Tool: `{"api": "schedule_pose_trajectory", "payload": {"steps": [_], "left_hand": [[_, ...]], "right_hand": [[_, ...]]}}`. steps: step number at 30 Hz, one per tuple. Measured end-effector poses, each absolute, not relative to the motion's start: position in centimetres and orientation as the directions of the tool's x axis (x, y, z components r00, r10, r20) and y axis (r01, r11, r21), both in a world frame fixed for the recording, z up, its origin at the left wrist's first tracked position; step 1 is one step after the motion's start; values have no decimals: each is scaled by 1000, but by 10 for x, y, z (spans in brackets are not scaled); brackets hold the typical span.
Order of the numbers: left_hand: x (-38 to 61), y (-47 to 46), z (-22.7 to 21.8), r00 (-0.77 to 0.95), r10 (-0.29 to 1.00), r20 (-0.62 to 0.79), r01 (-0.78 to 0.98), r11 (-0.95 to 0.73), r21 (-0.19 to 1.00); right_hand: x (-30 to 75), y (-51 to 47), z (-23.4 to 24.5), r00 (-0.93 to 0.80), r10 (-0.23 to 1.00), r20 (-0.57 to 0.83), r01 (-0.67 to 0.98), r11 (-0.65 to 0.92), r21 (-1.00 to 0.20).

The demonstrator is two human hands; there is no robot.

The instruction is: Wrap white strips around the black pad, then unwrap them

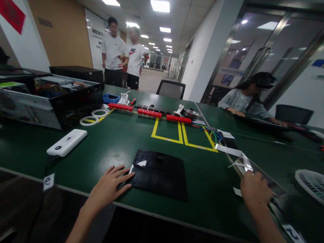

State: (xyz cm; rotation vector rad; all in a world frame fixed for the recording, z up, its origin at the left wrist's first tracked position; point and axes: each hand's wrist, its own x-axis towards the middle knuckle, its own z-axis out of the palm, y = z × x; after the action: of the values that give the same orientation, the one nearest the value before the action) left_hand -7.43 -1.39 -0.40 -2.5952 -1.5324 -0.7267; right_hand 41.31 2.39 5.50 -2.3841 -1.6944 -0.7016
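A flat black panel (163,175) lies on the green table in front of me. It has a small raised piece near its far edge and a torn white scrap (142,163) on its surface. My left hand (111,184) rests at the panel's left edge, fingers spread and touching it beside another bit of white. Off to the right, my right hand (256,189) is closed, with its fingertips at the near end of a shiny white strip (246,163). The strip bends near the hand, above a flat, long object whose kind I cannot make out.
An opened computer case (72,101) stands at the left, with white tape rings (89,120) and a white power bank (67,142) nearby. Red bins (149,113), yellow tape outlines (167,139) and coloured wires (215,135) lie farther back. A white fan (320,190) is at right; people are around.
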Motion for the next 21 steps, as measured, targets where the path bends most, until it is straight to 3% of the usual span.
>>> {"api": "schedule_pose_trajectory", "payload": {"steps": [3, 7, 12, 17, 21], "left_hand": [[-74, -14, -5, 405, 814, 416, 836, -514, 193], [-74, -12, -6, 408, 822, 396, 838, -510, 196], [-77, -11, -1, 371, 844, 386, 801, -501, 327], [-75, -13, 13, 199, 877, 438, 692, -442, 571], [-71, -9, 14, 164, 858, 487, 662, -462, 591]], "right_hand": [[422, 23, 67, 273, 854, 443, 905, -384, 181], [414, 16, 96, 124, 837, 533, 955, -246, 164], [366, 2, 126, -147, 723, 675, 982, 190, 11], [294, -9, 114, -376, 753, 541, 864, 496, -89], [255, -7, 82, -662, 624, 414, 693, 721, 22]]}}
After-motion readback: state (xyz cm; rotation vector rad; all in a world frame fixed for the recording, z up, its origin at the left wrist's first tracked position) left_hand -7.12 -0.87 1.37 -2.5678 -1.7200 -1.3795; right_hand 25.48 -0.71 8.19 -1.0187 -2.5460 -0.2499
